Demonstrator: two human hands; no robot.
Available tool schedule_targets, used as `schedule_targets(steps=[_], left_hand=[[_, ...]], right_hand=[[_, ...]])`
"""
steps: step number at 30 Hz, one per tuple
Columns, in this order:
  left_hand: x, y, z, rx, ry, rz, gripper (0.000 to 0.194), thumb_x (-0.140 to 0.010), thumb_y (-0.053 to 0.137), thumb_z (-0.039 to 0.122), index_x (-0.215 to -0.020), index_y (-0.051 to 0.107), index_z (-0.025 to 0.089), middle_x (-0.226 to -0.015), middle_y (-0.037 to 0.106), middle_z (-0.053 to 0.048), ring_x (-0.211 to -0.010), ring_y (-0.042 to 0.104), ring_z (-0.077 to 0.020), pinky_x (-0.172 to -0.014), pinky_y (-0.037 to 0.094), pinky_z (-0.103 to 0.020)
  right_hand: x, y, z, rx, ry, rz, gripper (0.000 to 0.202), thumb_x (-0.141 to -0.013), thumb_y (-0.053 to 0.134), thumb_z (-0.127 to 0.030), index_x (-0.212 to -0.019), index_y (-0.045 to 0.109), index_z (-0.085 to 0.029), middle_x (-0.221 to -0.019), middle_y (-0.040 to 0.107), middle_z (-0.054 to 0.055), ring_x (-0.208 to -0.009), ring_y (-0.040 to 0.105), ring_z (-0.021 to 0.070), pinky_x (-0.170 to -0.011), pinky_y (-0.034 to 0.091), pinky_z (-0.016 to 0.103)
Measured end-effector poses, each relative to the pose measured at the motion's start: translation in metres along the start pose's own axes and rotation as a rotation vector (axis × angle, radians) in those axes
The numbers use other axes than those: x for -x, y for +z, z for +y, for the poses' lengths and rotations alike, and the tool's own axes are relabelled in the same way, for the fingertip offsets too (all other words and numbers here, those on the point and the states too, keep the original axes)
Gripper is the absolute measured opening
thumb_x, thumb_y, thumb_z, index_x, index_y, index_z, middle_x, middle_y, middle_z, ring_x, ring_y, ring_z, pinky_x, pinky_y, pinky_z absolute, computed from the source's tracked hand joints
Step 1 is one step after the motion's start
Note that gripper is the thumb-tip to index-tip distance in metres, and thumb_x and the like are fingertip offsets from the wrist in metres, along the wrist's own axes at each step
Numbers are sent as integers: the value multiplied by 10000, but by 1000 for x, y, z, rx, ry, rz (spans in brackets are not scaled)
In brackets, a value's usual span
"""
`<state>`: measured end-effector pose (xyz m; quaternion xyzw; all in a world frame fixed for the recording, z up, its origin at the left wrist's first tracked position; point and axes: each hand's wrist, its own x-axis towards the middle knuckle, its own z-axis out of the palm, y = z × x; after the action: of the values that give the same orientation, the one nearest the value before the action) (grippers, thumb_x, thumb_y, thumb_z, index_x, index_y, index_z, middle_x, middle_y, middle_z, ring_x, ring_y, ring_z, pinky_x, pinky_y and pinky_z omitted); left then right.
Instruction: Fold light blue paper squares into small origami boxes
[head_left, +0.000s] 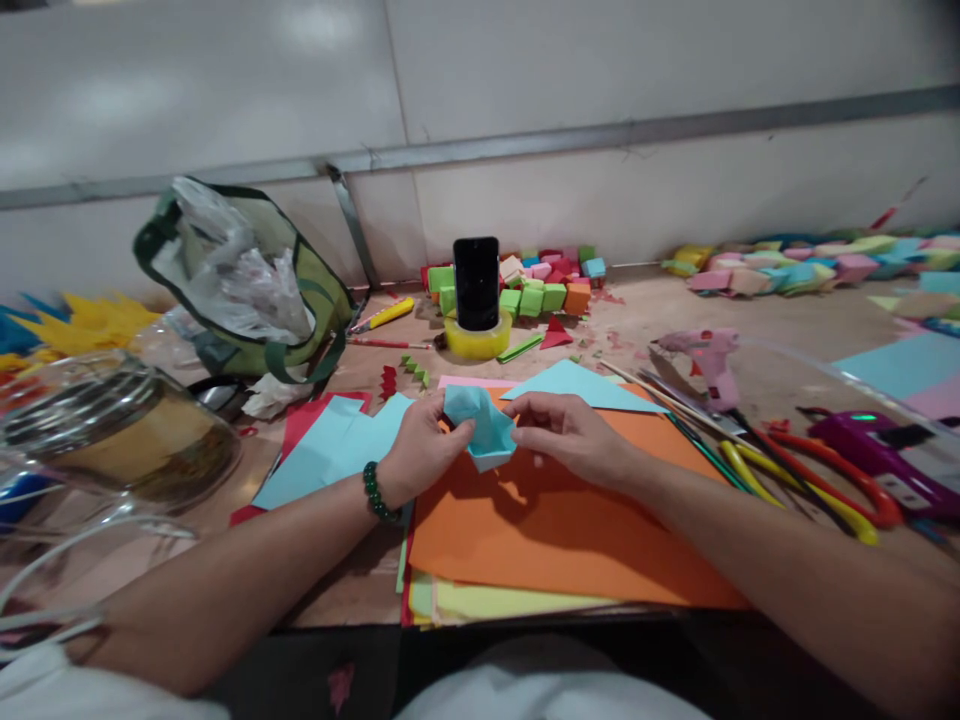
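The left hand (426, 440) is pinching the blue paper (484, 412) at the middle of the frame, while the right hand (566, 435) is curling its fingers at the paper's right edge; whether it is gripping, I cannot tell. The folded piece is hanging above the orange sheet (570, 530). Too hard a squeeze risks crushing its thin walls, and a slackening left thumb risks letting the folds spring open. A loose blue sheet (574, 382) is lying just beyond the right knuckles, where a brush could shift it. At right, the glue gun (712, 362) and tools (889, 508) are crowding that side; at upper middle, the phone (477, 280), standing in the tape (480, 342), is blocking forward reach; at left, the jar (112, 430) and bag (319, 290) are taking up space.
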<state>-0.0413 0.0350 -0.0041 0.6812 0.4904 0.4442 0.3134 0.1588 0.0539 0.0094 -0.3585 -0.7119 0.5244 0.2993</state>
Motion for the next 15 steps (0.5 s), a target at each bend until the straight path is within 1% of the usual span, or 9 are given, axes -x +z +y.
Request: schedule_targets(steps=[3, 6, 8, 10, 13, 14, 15], left_hand=[[1, 1, -2, -30, -9, -4, 92, -713, 559, 211, -700, 605, 132, -698, 607, -11, -666, 525, -131, -623, 439, -229], [3, 2, -4, -21, -23, -78, 84, -699, 539, 197, -698, 597, 137, -713, 590, -9, -683, 523, -133, -642, 439, -235], [4, 3, -3, -42, -9, -141, 64, -678, 527, 172, -651, 574, 139, -699, 564, -4, -679, 509, -129, -644, 426, -234], [5, 4, -1, -34, -31, -213, 49, -664, 530, 159, -625, 552, 138, -660, 524, 11, -643, 479, -114, -614, 406, -222], [4, 4, 4, 67, -129, -305, 83, -679, 548, 183, -616, 521, 137, -596, 462, 36, -564, 412, -83, -543, 370, -199], [3, 4, 5, 92, -149, -303, 105, -686, 554, 197, -613, 507, 140, -585, 452, 40, -549, 399, -79, -527, 360, -196], [3, 4, 6, 96, -148, -270, 120, -691, 558, 208, -614, 494, 143, -584, 448, 41, -545, 395, -78, -519, 354, -196]], right_hand=[[2, 2, 0, 90, -103, 2, 208, -816, 590, -336, -862, 661, -145, -658, 608, 2, -531, 511, 96, -523, 404, 230], [4, 2, 2, 319, -237, 19, 182, -833, 580, -288, -752, 676, -156, -677, 627, 22, -614, 522, 115, -570, 399, 234], [4, 2, 4, 440, -291, 14, 155, -827, 585, -254, -742, 673, -158, -676, 626, 23, -639, 526, 120, -594, 396, 235], [5, 3, 5, 486, -288, 1, 147, -831, 573, -239, -742, 657, -157, -657, 612, 11, -612, 512, 109, -582, 383, 228], [5, 3, 4, 481, -221, 18, 176, -844, 543, -247, -709, 615, -158, -602, 566, -16, -549, 471, 90, -537, 351, 218], [6, 4, 3, 473, -204, 38, 178, -843, 542, -257, -706, 603, -161, -599, 558, -21, -543, 464, 88, -531, 347, 217], [6, 4, 3, 462, -187, 60, 165, -838, 548, -272, -722, 597, -166, -603, 553, -24, -544, 464, 89, -529, 347, 216]])
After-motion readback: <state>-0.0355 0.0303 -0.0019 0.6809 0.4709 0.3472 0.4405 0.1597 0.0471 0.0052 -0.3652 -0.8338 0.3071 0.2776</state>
